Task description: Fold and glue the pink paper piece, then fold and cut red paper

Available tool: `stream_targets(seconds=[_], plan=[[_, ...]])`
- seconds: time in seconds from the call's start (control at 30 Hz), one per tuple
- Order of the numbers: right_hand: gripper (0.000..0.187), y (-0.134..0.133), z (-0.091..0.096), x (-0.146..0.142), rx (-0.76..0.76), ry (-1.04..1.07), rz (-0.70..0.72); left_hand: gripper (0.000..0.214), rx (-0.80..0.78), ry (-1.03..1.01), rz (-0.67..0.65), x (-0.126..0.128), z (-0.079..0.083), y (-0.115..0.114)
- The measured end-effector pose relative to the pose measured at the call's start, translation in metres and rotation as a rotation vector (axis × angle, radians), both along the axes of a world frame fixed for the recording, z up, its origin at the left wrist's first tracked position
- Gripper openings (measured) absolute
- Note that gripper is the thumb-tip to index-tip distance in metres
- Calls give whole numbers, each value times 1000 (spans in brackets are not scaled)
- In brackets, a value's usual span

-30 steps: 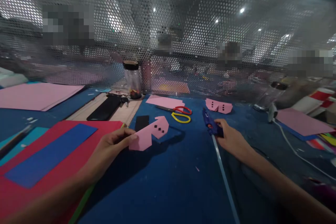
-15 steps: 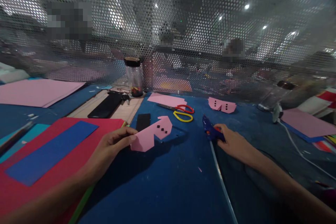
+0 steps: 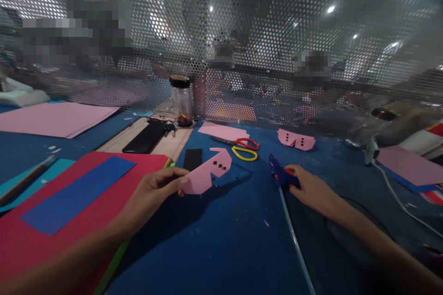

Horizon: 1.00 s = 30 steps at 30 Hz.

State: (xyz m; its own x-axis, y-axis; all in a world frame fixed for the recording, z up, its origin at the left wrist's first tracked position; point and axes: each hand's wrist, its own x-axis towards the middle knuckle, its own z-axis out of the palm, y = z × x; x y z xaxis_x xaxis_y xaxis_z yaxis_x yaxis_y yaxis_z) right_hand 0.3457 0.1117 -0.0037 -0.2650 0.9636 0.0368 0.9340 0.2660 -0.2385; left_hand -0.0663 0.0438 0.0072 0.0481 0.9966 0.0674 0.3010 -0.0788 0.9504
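Observation:
My left hand (image 3: 155,191) pinches the near end of a pink paper cut-out (image 3: 207,176) with three small black squares on it, lifted a little above the blue table cover (image 3: 221,239). My right hand (image 3: 309,188) lies on the table with its fingers closed round the handle of a blue glue gun (image 3: 281,174). A clear glue stick (image 3: 294,239) runs back from the gun toward me. A second pink cut-out (image 3: 296,140) lies further back on the right.
Red and yellow scissors (image 3: 242,147) rest on pink paper. A red sheet (image 3: 51,239) with a blue strip (image 3: 78,193) lies at left. A black phone (image 3: 144,130), a jar (image 3: 182,100), a black card (image 3: 192,159) and a white cable (image 3: 398,196) are around. A perforated metal screen (image 3: 263,55) closes the back.
The view has shifted slightly. My left hand has turned the pink cut-out a little, so it looks narrower. My right hand stays on the glue gun.

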Motion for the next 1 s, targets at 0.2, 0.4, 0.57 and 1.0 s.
stream_targets(seconds=[0.2,0.4,0.57,1.0], plan=[[43,1,2,1,13,80,-86,27,-11,35,41,5,6,1],[33,-4,11,-5,147,303,-108,25,-21,13,67,5,9,1],[33,-28,18,-32,21,574,-44,26,5,-35,60,2,3,5],[22,-57,29,-84,-70,604,227,35,-35,-115,93,-2,-4,9]])
